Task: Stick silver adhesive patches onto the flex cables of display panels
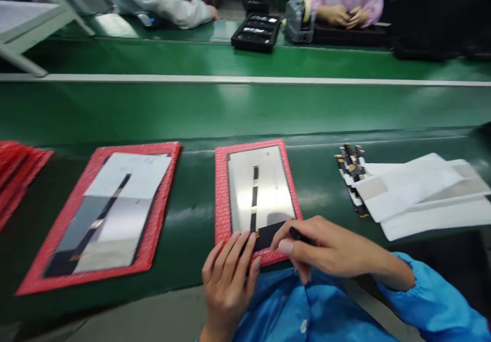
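Observation:
A silvery display panel [264,183] with a dark flex strip down its middle lies on a red bubble-wrap pad [220,188] on the green bench. My left hand [230,275] rests flat with fingers spread on the pad's near edge, fingertips touching the panel's dark bottom strip. My right hand [326,252] pinches a thin black tool [301,237] and holds its tip at the panel's lower right corner. Blue sleeves cover my arms.
A second panel [111,209] lies on its own red pad [153,229] to the left, with a stack of red pads [15,173] at the far left. White sheets [418,193] and several small flex parts [351,165] lie right. Two co-workers sit across the belt [245,106] beside a black tray [256,31].

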{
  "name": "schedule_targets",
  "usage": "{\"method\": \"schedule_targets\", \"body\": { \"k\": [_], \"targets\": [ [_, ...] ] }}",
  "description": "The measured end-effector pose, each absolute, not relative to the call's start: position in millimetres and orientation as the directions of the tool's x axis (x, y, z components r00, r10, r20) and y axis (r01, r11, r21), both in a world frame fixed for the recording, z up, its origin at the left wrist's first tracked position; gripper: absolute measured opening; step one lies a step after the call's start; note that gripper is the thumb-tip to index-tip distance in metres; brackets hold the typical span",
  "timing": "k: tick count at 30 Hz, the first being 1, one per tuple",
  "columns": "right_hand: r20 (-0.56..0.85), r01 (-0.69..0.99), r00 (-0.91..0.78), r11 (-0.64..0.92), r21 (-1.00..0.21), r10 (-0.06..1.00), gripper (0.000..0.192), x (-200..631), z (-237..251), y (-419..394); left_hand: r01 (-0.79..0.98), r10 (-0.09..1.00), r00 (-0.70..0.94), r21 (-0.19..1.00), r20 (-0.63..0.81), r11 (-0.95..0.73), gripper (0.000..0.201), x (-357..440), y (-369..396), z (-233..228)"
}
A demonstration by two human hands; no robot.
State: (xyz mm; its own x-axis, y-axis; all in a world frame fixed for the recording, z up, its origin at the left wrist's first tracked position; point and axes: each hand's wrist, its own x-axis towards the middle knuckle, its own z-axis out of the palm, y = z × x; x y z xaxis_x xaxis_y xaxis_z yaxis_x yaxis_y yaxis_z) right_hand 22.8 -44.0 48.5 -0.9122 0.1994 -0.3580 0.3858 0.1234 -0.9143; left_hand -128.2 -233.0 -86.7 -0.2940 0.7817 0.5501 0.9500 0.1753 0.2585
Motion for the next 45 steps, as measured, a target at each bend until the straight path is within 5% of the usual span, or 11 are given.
{"method": "schedule_targets", "body": {
  "k": [3, 6, 8, 11, 15, 18, 23, 29, 38, 45],
  "targets": [
    [-0.397, 0.419, -0.852, -0.01, -0.908, 0.341, 0.022, 53.7, 38.3, -54.6, 0.956, 0.762, -0.275, 0.248, 0.586, 0.155, 0.073, -132.5, -230.0, -86.1],
    [-0.368, 0.336, -0.767, -0.159, -0.928, 0.527, 0.021, 89.9, 18.1, -55.0, 0.995, 0.731, -0.092, 0.091, 0.676, 0.04, 0.06, -153.4, -221.2, -97.4],
    [-0.31, 0.221, -0.723, -0.219, -0.951, 0.617, 0.031, 116.4, 5.3, -47.9, 0.993, 0.613, 0.109, -0.053, 0.783, -0.108, 0.048, -172.3, -210.9, -107.5],
    [-0.168, 0.134, -0.575, -0.11, -0.985, 0.801, 0.05, 158.4, -7.4, -23.1, 0.962, 0.447, 0.236, -0.141, 0.863, -0.235, 0.042, -190.1, -194.4, -108.8],
    [-0.06, 0.085, -0.283, -0.037, -0.996, 0.957, 0.055, 208.5, -15.8, 28.5, 0.976, 0.664, 0.15, 0.0, 0.733, -0.22, 0.054, -174.0, -174.1, -68.2],
    [-0.035, 0.082, -0.198, -0.019, -0.996, 0.98, 0.041, 231.2, -19.2, 64.4, 0.943, 0.763, 0.249, 0.032, 0.596, -0.333, 0.059, -144.7, -143.3, -25.4],
    [-0.053, 0.136, -0.204, -0.025, -0.99, 0.977, 0.027, 239.8, -27.2, 96.7, 0.788, 0.636, 0.531, -0.053, 0.56, -0.613, 0.039, -93.1, -50.9, 10.5],
    [-0.136, 0.244, -0.254, -0.072, -0.967, 0.958, 0.015, 236.8, -40.7, 106.1, 0.72, 0.598, 0.622, -0.07, 0.506, -0.69, 0.016, -29.2, 56.5, -13.8],
    [-0.141, 0.29, -0.283, -0.056, -0.955, 0.949, 0.016, 240.0, -49.9, 109.5, 0.659, 0.539, 0.667, -0.07, 0.514, -0.748, 0.023, 9.8, 110.5, -45.2],
    [-0.091, 0.231, -0.3, -0.02, -0.973, 0.949, 0.023, 239.7, -35.8, 104.4, 0.657, 0.513, 0.713, -0.199, 0.479, -0.727, 0.028, 5.8, 109.8, -48.1]
  ]
}}
